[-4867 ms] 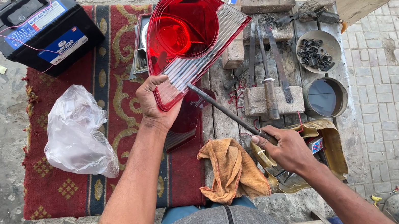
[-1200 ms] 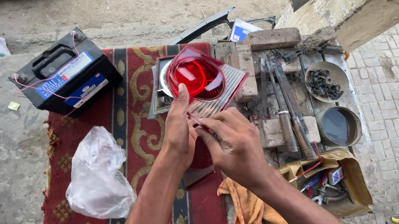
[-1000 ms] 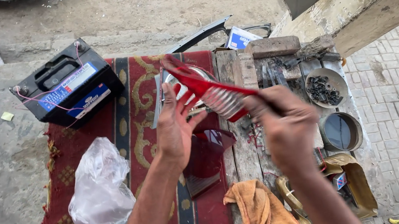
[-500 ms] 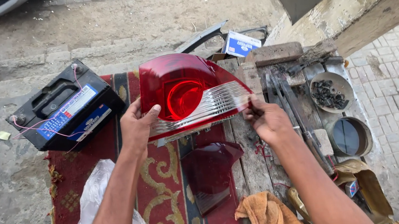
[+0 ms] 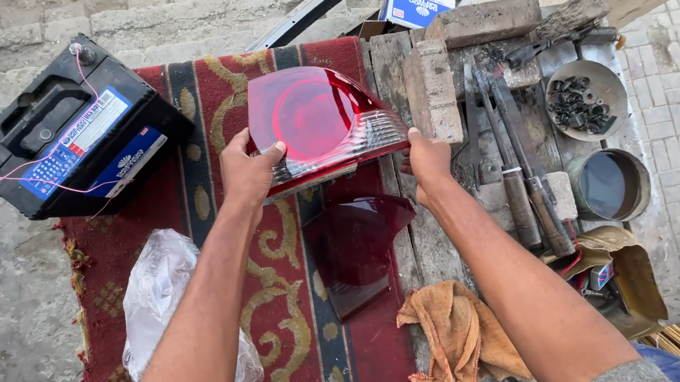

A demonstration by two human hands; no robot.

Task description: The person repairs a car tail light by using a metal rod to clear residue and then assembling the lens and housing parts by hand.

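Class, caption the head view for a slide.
Both hands, left hand and right hand, hold a red tail light above a patterned rug.

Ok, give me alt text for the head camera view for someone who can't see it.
Two bare hands, left hand and right hand, hold a red tail light above a patterned red rug. A black car battery sits to the left, tools to the right.

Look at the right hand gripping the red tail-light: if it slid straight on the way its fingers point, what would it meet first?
Probably the grey brick standing just beyond the right hand, past the tail-light edge it grips. Depth is unclear, so the hand might pass above it.
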